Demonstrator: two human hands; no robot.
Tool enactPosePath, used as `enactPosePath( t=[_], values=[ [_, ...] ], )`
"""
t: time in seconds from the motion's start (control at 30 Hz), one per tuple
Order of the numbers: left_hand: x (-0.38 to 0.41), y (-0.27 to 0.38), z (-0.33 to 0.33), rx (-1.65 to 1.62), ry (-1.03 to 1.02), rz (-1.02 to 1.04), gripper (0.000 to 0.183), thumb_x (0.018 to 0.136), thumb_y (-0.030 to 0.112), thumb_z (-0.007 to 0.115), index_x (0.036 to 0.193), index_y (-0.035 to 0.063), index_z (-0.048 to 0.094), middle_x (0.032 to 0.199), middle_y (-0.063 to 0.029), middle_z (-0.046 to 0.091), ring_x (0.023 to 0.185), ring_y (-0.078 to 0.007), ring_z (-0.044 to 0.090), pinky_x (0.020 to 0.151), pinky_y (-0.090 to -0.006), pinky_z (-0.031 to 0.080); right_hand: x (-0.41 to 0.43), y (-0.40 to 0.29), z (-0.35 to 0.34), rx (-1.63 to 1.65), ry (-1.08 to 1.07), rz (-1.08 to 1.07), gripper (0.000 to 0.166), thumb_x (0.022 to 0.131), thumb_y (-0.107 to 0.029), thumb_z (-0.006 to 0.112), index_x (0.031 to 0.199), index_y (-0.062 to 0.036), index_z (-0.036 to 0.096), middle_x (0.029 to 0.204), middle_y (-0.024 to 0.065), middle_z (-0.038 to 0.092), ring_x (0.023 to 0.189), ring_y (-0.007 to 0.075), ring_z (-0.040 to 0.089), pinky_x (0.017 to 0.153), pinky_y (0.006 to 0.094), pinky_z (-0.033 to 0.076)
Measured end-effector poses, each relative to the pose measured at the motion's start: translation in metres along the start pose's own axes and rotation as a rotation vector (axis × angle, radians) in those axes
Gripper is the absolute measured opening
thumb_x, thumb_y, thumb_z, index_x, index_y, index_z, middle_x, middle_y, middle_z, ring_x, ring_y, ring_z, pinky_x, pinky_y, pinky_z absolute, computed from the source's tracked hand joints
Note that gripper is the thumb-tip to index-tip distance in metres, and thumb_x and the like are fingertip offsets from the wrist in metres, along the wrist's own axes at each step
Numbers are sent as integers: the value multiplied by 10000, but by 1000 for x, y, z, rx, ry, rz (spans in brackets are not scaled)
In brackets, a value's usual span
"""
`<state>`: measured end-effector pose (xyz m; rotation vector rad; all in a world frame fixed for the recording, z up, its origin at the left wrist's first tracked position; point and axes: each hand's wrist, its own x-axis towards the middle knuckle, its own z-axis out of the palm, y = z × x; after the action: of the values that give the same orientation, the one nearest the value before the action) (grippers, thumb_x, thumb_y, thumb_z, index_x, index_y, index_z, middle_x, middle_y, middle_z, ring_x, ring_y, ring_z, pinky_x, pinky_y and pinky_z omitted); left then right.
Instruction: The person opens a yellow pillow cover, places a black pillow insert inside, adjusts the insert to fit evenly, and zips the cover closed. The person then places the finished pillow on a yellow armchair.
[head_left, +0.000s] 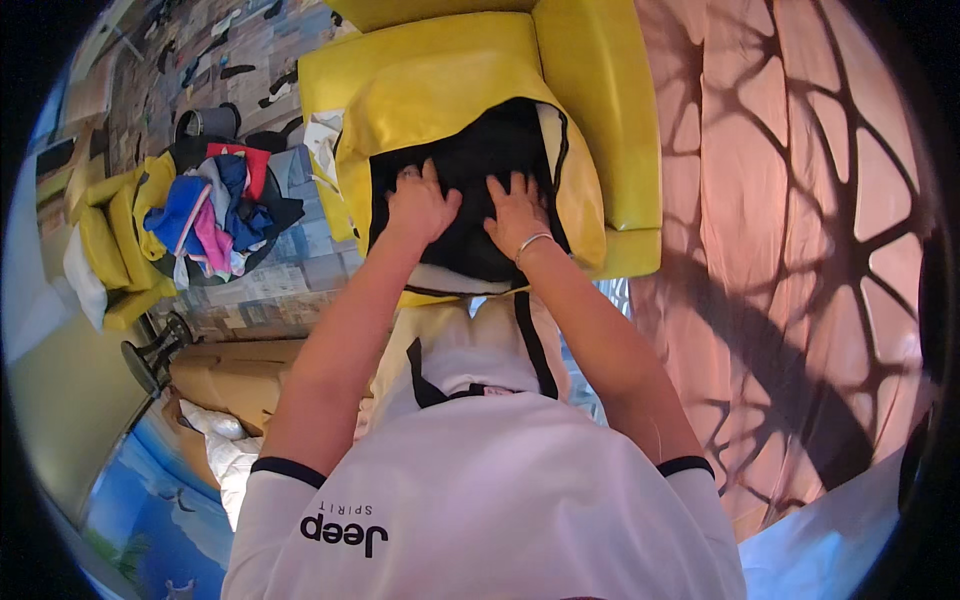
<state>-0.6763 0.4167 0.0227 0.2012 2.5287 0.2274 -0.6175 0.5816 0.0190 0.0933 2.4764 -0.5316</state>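
Observation:
My left hand (421, 208) and my right hand (517, 216) lie palms down on black fabric (474, 146), fingers apart, holding nothing I can make out. A bracelet (532, 244) circles my right wrist. The fabric shows inside the wide opening of a yellow leather-like cover (450, 97). A dark zip edge (562, 154) runs down the opening's right side, and a pale lining strip (461, 279) borders its near side. This cover rests on the seat of a yellow armchair (615, 112), right in front of my legs. White cloth (324, 142) pokes out at its left.
To the left, a heap of coloured clothes (210, 217) covers a round black table, with a grey bin (204, 124) behind it. Beyond stands another yellow chair (120, 240). Dark items (238, 71) litter the floor. At right, black lattice (855, 232) fronts a pinkish curtain (739, 165).

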Motion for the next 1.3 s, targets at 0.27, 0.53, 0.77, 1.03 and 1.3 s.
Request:
enactPosePath(
  t=[0.27,0.53,0.77,1.03,1.3],
  values=[
    [-61,32,-48,55,310,205,834,799,318,725,1495,98,322,1452,-292,335,1378,-462,299,1012,-663,336,32,-3,-5,-223,-133,61,590,786,-279,725,1335,-149,554,1339,183,456,1320,387,351,1062,571,340],
    [25,20,-25,-35,15,-13,873,813,576,653,1502,131,351,1493,-284,317,1403,-464,264,1025,-680,337,29,3,8,-154,-45,8,652,782,-306,734,1371,-139,510,1330,168,424,1288,385,360,1044,564,352],
    [32,16,-13,-36,15,-30,897,810,676,594,1481,115,394,1490,-283,339,1390,-445,299,1036,-678,326,-12,-11,-56,-3,128,-159,582,789,-291,730,1277,-48,529,1238,199,485,1211,408,460,994,487,425],
    [31,37,-13,-74,95,-63,850,807,601,652,1448,88,434,1412,-291,406,1336,-449,357,1016,-674,345,57,29,-167,-292,364,-103,303,919,-351,595,979,-54,603,883,161,641,880,364,644,692,481,516],
    [69,40,46,64,145,-26,768,828,568,631,1364,33,507,1427,-216,455,1379,-423,310,1060,-674,286,39,12,-116,802,-76,-153,269,961,-245,550,810,-26,583,678,180,588,632,372,574,598,428,461]
  ],
)
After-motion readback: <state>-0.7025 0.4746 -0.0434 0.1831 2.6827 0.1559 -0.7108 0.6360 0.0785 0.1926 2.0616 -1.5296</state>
